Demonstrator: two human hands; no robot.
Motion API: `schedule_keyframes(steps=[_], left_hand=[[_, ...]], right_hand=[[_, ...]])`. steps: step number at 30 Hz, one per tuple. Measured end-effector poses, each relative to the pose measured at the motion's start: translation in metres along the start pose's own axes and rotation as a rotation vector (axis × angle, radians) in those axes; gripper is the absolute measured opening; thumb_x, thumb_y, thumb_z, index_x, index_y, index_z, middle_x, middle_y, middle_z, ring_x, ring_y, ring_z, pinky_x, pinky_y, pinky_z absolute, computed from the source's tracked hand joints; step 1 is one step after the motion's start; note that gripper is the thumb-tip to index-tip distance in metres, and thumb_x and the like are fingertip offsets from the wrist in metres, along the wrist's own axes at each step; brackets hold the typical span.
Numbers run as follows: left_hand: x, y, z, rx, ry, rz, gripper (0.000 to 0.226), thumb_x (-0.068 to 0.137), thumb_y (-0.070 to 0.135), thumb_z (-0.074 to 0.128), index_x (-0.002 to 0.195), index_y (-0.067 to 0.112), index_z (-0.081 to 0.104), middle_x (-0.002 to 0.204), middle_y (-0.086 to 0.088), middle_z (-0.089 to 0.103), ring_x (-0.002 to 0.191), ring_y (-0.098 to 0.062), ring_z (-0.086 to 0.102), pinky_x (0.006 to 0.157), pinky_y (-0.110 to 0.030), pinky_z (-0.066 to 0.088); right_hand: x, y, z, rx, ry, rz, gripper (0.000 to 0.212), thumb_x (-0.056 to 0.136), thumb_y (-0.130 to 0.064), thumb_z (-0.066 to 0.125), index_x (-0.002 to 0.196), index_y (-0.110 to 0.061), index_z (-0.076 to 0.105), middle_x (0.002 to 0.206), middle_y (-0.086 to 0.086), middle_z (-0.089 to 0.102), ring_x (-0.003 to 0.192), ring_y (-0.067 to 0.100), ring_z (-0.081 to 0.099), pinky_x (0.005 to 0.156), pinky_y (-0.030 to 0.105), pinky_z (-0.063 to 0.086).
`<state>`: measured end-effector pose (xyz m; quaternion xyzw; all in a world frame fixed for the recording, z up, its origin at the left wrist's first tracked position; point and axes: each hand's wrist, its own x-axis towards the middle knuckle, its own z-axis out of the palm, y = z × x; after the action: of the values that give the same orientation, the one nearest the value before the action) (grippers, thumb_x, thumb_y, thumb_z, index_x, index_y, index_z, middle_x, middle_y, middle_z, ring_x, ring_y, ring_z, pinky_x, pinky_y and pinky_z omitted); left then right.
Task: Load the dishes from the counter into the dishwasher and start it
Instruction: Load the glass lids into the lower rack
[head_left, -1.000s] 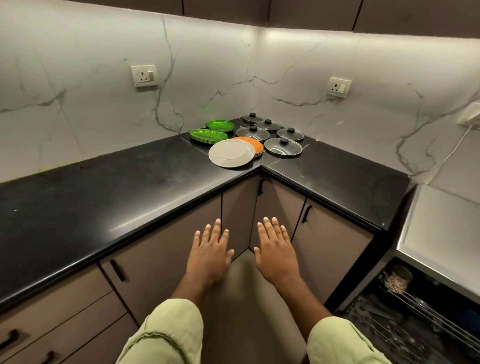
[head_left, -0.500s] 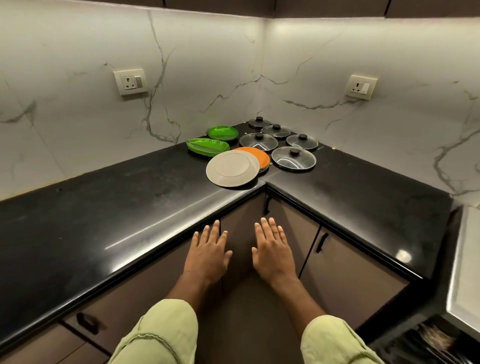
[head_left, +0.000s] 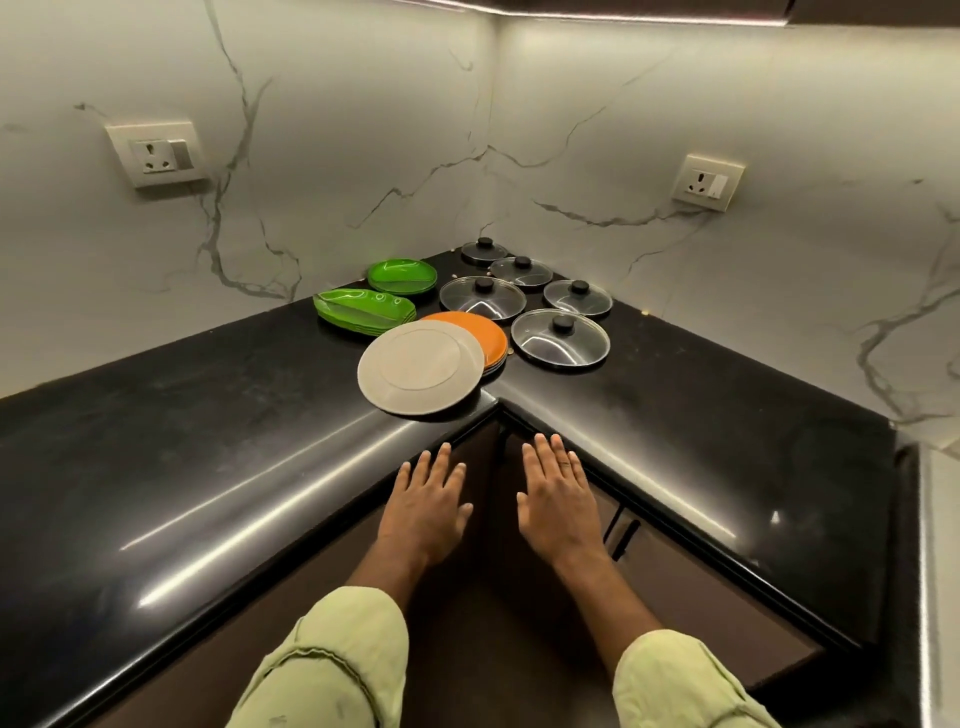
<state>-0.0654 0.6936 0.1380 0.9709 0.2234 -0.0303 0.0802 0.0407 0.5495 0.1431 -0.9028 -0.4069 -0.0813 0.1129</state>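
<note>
Although the dishwasher lay out of view, your dishes showed plainly in the corner of the black counter (head_left: 208, 441). The plates under the orange plate (head_left: 480, 335) were mostly hidden, so their number was unclear. Your left hand (head_left: 423, 512) and right hand (head_left: 558, 506) hovered flat, fingers spread, grasping nothing, just short of the counter's inner edge. The beige plate (head_left: 421, 366) lay nearest, beyond your fingertips, overlapping the orange one. Behind it sat the green leaf-shaped plates (head_left: 363, 310) and a round green plate (head_left: 402, 275). Five glass lids (head_left: 560, 340) with black knobs rested to the right, apart from both hands.
</note>
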Motion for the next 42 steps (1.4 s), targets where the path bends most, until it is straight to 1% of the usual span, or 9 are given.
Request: schedule_keyframes(steps=[6,11,23,26,30,35,38,40,42], left_hand=[[0.083,0.002,-0.010,-0.037,0.006,0.098,0.065,0.105,0.045,0.035,0.159,0.022,0.010,0.166,-0.006,-0.007,0.153,-0.027,-0.004,0.122,-0.044,0.001],[0.144,-0.006,-0.011,-0.036,-0.076,0.209,0.068,0.104,0.043,0.040,0.160,0.022,0.007,0.166,-0.006,-0.009,0.153,-0.026,-0.005,0.122,-0.041,0.001],[0.244,0.017,0.007,-0.005,-0.149,0.370,0.082,0.098,0.038,0.055,0.160,0.017,0.004,0.166,-0.009,-0.009,0.153,-0.028,-0.004,0.123,-0.041,0.004],[0.269,0.023,0.006,0.023,-0.182,0.364,0.088,0.097,0.036,0.059,0.159,0.015,0.001,0.166,-0.012,-0.009,0.153,-0.029,-0.004,0.123,-0.040,0.004],[0.302,0.031,0.001,0.065,-0.324,0.298,0.101,0.092,0.035,0.067,0.159,0.012,-0.005,0.164,-0.014,-0.014,0.152,-0.030,-0.007,0.122,-0.041,0.005],[0.337,0.043,0.002,0.115,-0.498,0.224,0.122,0.079,0.030,0.083,0.157,0.008,-0.007,0.164,-0.013,-0.015,0.153,-0.031,-0.005,0.121,-0.045,0.014],[0.352,0.051,0.005,0.132,-0.565,0.170,0.135,0.069,0.023,0.090,0.156,0.007,-0.011,0.163,-0.012,-0.019,0.152,-0.032,-0.007,0.121,-0.048,0.014],[0.359,0.056,0.005,0.142,-0.590,0.146,0.136,0.068,0.018,0.090,0.156,0.007,-0.013,0.163,-0.012,-0.020,0.152,-0.033,-0.008,0.121,-0.049,0.015],[0.364,0.062,0.002,0.140,-0.606,0.108,0.123,0.078,0.011,0.082,0.156,0.007,-0.012,0.163,-0.012,-0.021,0.152,-0.033,-0.008,0.120,-0.049,0.017]], right_hand=[[0.067,0.030,0.004,-0.088,-0.037,0.073,0.069,0.097,-0.029,0.051,0.155,-0.014,0.018,0.163,0.009,0.014,0.151,0.025,0.005,0.122,0.038,0.004],[0.110,0.044,0.011,-0.118,-0.046,0.150,0.066,0.098,-0.029,0.049,0.155,-0.015,0.020,0.163,0.009,0.014,0.151,0.024,0.006,0.123,0.038,0.006],[0.161,0.098,0.036,-0.127,-0.157,0.233,0.065,0.098,-0.027,0.052,0.154,-0.017,0.021,0.163,0.008,0.014,0.151,0.023,0.008,0.123,0.038,0.012],[0.182,0.118,0.041,-0.137,-0.181,0.221,0.067,0.096,-0.030,0.055,0.153,-0.017,0.023,0.163,0.009,0.016,0.151,0.025,0.012,0.122,0.038,0.015],[0.217,0.142,0.047,-0.134,-0.227,0.171,0.069,0.094,-0.033,0.059,0.153,-0.017,0.025,0.162,0.009,0.019,0.150,0.025,0.016,0.121,0.039,0.018],[0.267,0.169,0.057,-0.164,-0.280,0.040,0.068,0.092,-0.035,0.061,0.150,-0.017,0.030,0.159,0.009,0.026,0.148,0.026,0.022,0.119,0.039,0.023],[0.295,0.179,0.067,-0.172,-0.329,-0.018,0.070,0.091,-0.037,0.063,0.150,-0.018,0.030,0.159,0.010,0.026,0.147,0.027,0.024,0.119,0.039,0.023],[0.311,0.184,0.074,-0.182,-0.359,-0.048,0.072,0.088,-0.039,0.067,0.148,-0.018,0.033,0.158,0.010,0.027,0.146,0.027,0.026,0.118,0.041,0.027],[0.323,0.187,0.081,-0.203,-0.381,-0.067,0.073,0.086,-0.042,0.068,0.146,-0.018,0.035,0.156,0.010,0.031,0.142,0.029,0.032,0.114,0.042,0.032]])
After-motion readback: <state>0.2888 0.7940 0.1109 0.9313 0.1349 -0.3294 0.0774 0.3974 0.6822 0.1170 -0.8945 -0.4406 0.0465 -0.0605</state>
